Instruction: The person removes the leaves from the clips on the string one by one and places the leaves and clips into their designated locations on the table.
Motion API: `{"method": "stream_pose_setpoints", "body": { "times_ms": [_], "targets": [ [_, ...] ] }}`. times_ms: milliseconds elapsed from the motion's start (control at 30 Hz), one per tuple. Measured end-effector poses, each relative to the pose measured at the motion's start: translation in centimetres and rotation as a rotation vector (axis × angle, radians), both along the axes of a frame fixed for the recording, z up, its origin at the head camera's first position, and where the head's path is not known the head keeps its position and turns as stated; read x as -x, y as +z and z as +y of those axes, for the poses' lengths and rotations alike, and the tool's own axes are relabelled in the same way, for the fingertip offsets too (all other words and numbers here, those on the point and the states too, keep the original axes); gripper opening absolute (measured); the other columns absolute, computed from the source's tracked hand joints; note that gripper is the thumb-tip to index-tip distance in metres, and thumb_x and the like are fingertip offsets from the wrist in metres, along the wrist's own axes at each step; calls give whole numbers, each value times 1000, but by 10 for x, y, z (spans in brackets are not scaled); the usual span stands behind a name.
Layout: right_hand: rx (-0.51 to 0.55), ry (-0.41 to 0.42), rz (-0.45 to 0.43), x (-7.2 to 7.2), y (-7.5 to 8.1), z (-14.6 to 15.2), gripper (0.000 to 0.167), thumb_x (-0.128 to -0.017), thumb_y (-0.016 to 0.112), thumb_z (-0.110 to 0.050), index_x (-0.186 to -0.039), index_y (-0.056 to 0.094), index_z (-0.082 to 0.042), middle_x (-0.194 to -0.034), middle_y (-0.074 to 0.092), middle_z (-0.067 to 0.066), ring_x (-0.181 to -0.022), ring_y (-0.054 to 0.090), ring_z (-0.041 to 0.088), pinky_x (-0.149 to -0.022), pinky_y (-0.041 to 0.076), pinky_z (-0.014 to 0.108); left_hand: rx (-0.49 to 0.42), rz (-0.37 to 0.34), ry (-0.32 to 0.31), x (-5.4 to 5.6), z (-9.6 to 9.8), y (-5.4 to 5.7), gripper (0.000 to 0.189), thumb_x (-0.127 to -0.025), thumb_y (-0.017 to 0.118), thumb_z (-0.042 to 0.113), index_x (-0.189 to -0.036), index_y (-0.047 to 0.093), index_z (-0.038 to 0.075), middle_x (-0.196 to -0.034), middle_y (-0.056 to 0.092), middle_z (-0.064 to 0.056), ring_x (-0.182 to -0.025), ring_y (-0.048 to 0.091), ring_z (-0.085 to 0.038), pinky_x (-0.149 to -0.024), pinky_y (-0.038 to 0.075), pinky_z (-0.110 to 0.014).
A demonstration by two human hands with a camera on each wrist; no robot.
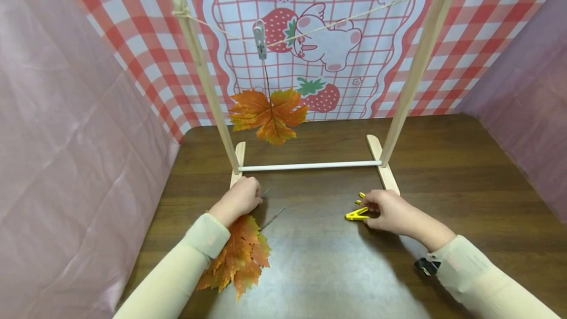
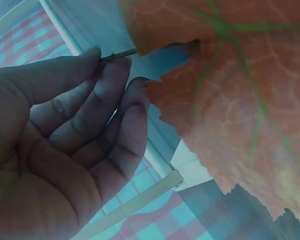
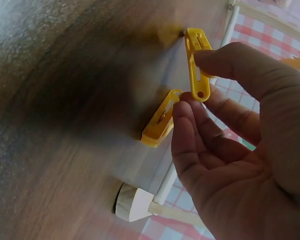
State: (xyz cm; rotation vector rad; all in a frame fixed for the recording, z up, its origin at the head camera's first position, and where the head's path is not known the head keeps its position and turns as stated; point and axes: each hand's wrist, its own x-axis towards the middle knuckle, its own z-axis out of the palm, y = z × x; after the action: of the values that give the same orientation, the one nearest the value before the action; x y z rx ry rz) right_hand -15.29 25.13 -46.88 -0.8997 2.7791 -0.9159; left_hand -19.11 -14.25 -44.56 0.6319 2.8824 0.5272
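My left hand (image 1: pixel 241 198) is at the foot of the rack's left post; in the left wrist view its thumb and forefinger pinch a thin dark stem (image 2: pixel 117 55) of an orange maple leaf (image 2: pixel 200 115). Several orange artificial maple leaves (image 1: pixel 242 255) lie overlapping beside that wrist, one stem pointing right. Over on the right, my right hand (image 1: pixel 390 210) pinches a yellow clothespin (image 3: pixel 194 65) between thumb and fingers, low over the table. A second yellow clothespin (image 3: pixel 160 120) rests on the wood just beyond the fingertips.
A wooden rack with two posts (image 1: pixel 414 73) and a white crossbar (image 1: pixel 310 166) stands at the back. From its string (image 1: pixel 367 13) a grey clothespin (image 1: pixel 260 38) holds a maple leaf (image 1: pixel 271 114). Pink cloth (image 1: pixel 79 127) walls the left side; a patterned cloth hangs behind.
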Motion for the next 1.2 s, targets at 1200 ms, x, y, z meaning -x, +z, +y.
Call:
{"method": "stream_pose_setpoints", "body": {
  "times_ms": [1200],
  "targets": [
    [-153,-40,-15,-5,2,8,29,-67,93,-9,-75,65,-9,-69,52,-5,-63,44,8,-56,40,29,13,-44,50,0,6,-7,28,-79,81,3,-59,64,13,-58,58,5,-57,55,-15,-58,49,-33]
  ]
}}
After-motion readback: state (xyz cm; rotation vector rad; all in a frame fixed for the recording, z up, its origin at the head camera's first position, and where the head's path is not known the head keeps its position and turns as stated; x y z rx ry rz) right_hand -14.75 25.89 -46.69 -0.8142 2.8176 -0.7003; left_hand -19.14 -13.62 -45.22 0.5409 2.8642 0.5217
